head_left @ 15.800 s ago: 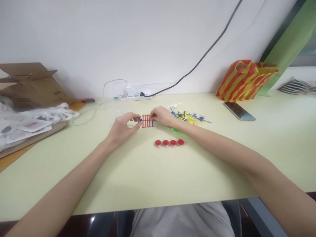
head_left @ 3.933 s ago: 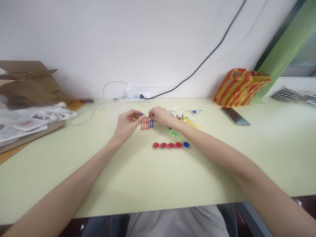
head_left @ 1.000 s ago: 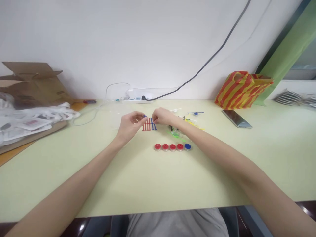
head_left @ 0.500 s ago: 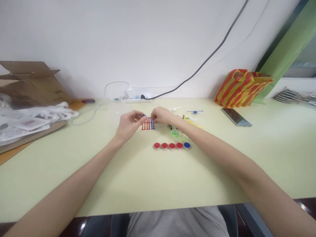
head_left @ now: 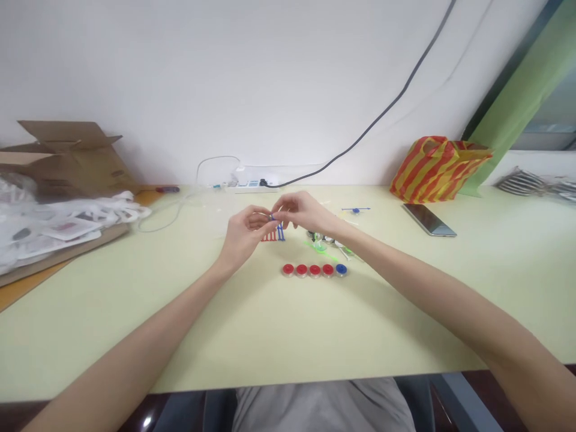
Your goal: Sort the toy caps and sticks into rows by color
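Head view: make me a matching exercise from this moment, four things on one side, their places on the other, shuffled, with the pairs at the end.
Things
1. Small blue piece
2. Blue-topped disc
3. Phone
4. Cardboard box

Places
A. On the table in front of the striped bag
B. At the far left, behind the white packaging
C. Between the fingertips of the left hand and right hand
D. At the right end of the row, beside the red-topped discs

Pairs: 1-C, 2-D, 3-A, 4-B
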`<state>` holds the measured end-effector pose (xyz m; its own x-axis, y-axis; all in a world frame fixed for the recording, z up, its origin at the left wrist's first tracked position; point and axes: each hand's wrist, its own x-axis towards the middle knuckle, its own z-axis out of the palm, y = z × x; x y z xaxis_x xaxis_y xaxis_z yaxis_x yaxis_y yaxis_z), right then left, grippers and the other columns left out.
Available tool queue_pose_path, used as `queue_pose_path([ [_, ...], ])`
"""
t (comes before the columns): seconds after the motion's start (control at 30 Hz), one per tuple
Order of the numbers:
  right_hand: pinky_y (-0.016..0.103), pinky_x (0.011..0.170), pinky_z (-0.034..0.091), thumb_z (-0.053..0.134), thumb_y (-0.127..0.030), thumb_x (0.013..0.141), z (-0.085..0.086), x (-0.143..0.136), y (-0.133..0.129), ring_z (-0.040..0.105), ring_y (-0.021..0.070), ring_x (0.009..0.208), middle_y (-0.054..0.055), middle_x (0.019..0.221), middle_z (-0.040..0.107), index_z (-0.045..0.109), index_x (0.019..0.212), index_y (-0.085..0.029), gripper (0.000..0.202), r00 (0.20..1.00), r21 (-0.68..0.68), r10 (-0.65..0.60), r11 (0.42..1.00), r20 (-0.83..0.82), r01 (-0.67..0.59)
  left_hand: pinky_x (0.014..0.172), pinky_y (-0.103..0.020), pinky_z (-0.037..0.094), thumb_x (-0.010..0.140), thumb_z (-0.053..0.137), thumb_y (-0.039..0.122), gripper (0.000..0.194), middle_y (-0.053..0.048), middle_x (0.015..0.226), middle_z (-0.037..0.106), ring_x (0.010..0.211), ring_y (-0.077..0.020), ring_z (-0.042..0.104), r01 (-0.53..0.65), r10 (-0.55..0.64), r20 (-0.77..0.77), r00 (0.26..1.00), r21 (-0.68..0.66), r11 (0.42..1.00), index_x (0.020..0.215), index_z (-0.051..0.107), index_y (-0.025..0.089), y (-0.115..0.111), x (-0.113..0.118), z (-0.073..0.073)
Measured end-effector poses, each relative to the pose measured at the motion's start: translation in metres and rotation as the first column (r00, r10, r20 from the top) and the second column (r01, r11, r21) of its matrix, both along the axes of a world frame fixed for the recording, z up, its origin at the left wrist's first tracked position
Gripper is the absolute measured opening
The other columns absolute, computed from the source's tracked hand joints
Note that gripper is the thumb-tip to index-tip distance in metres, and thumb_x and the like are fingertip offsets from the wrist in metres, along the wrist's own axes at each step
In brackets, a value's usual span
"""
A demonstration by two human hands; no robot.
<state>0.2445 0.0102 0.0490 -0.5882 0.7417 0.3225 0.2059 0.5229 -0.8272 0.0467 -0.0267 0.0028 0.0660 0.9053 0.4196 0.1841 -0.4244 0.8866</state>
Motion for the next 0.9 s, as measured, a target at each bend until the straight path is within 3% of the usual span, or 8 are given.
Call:
queue_pose_path([
  [0.2, 0.026, 0.065, 0.055, 0.081, -0.031, 0.080, -0.007, 0.028, -0.040, 0.067, 0.0138, 0.068, 0.005, 0.076, 0.075, 0.074, 0.088, -0.013, 0.021, 0.990, -0.182, -0.076, 0.982, -0.122, 0.053, 0.084, -0.042, 0.062, 0.072, 0.090, 0.046, 0.041, -0.007, 0.090, 0.079, 0.087, -0.0266, 0.078, 0.081, -0.081, -0.024, 0.996, -0.005, 0.997, 0.094, 0.066, 0.020, -0.026, 0.026, 0.005],
  [0.33, 0.028, 0.068, 0.054, 0.080, -0.036, 0.081, -0.012, 0.050, -0.058, 0.067, 0.0150, 0.070, 0.005, 0.077, 0.075, 0.075, 0.086, -0.015, 0.022, 0.991, -0.155, -0.108, 0.983, -0.082, 0.095, 0.089, -0.045, 0.061, 0.078, 0.086, 0.046, 0.042, -0.007, 0.097, 0.081, 0.095, -0.0298, 0.078, 0.154, -0.161, -0.100, 0.982, -0.076, 0.985, 0.104, 0.063, 0.024, -0.043, 0.041, 0.007],
  [0.43, 0.030, 0.074, 0.054, 0.072, -0.031, 0.087, -0.007, 0.075, -0.069, 0.068, 0.0166, 0.077, 0.005, 0.085, 0.076, 0.075, 0.087, -0.017, 0.014, 0.986, 0.007, -0.163, 0.987, 0.018, 0.163, 0.092, -0.044, 0.058, 0.085, 0.079, 0.047, 0.046, -0.008, 0.116, 0.079, 0.113, -0.0303, 0.072, 0.169, -0.178, -0.263, 0.948, -0.058, 0.984, 0.122, 0.059, 0.029, -0.050, 0.046, 0.007],
  [0.53, 0.029, 0.078, 0.051, 0.066, -0.021, 0.089, 0.001, 0.105, -0.075, 0.068, 0.0174, 0.082, 0.005, 0.091, 0.076, 0.075, 0.086, -0.019, 0.010, 0.958, 0.194, -0.205, 0.967, 0.198, 0.167, 0.101, -0.045, 0.053, 0.098, 0.062, 0.045, 0.039, -0.006, 0.128, 0.073, 0.122, -0.0272, 0.066, 0.149, -0.110, -0.430, 0.896, 0.057, 0.987, 0.133, 0.055, 0.032, -0.047, 0.044, 0.003],
  [0.7, 0.027, 0.070, 0.048, 0.060, -0.009, 0.085, -0.003, 0.137, -0.074, 0.067, 0.0167, 0.077, 0.005, 0.087, 0.076, 0.075, 0.082, -0.020, 0.019, 0.843, 0.072, -0.060, 0.997, 0.535, 0.025, 0.101, -0.041, 0.051, 0.103, 0.050, 0.032, 0.028, -0.008, 0.122, 0.072, 0.114, -0.0240, 0.067, 0.238, -0.090, -0.590, 0.802, 0.178, 0.955, 0.128, 0.060, 0.027, -0.031, 0.030, -0.007],
  [0.9, 0.025, 0.063, 0.045, 0.068, -0.014, 0.082, -0.015, 0.142, -0.071, 0.063, 0.0153, 0.070, 0.003, 0.082, 0.075, 0.077, 0.083, -0.020, 0.011, 0.789, -0.041, 0.040, 0.999, 0.613, -0.019, 0.097, -0.041, 0.051, 0.100, 0.047, 0.026, 0.023, -0.008, 0.112, 0.072, 0.107, -0.0248, 0.068, 0.280, -0.058, -0.647, 0.760, 0.246, 0.928, 0.113, 0.065, 0.025, -0.019, 0.018, -0.004],
])
